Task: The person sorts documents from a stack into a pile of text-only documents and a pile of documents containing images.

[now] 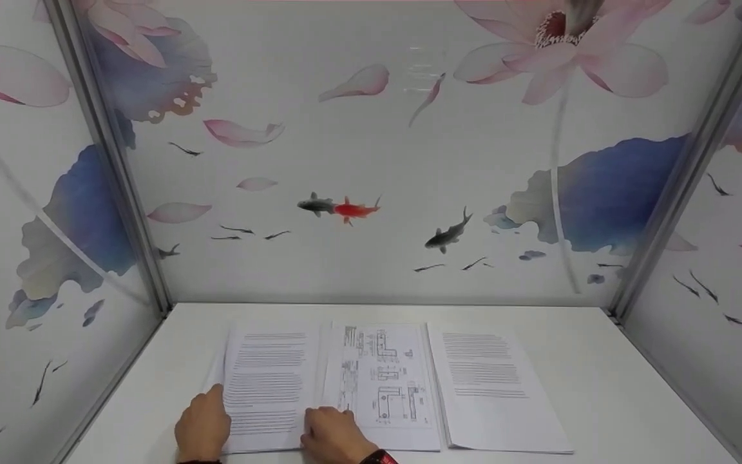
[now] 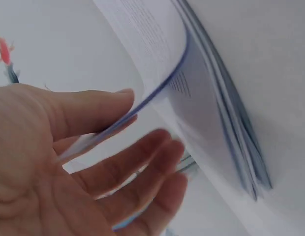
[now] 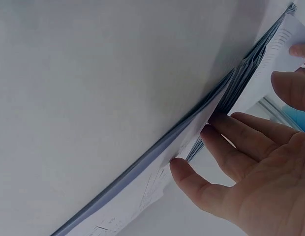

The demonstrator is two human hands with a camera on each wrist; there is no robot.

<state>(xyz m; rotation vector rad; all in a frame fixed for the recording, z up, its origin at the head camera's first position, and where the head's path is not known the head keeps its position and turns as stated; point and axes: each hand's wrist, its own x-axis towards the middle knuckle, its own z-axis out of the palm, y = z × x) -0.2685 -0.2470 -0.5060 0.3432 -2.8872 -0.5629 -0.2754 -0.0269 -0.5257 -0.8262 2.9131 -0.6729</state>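
A person's left hand [image 1: 203, 422] pinches the left edge of the left-hand stack of printed text pages [image 1: 271, 386], thumb on one side and a finger on the other; in the left wrist view the held paper bends up from the sheets beneath, while the remaining fingers lie loosely bent. The right hand [image 1: 335, 433] is at the stack's opposite edge, over the border with the middle stack of technical drawings [image 1: 400, 386]. Its fingers are relaxed and touch the papers, clasping nothing; how firmly they press cannot be told.

The text stack lies on the near part of a white table [image 1: 628, 386], at the left of a row of three. The drawings lie in the middle, and another text stack [image 1: 496, 386] lies just beside them on the right. Behind stands a white panel [image 1: 384, 154] printed with lotus flowers, petals and fish, framed by metal posts [image 1: 110, 158].
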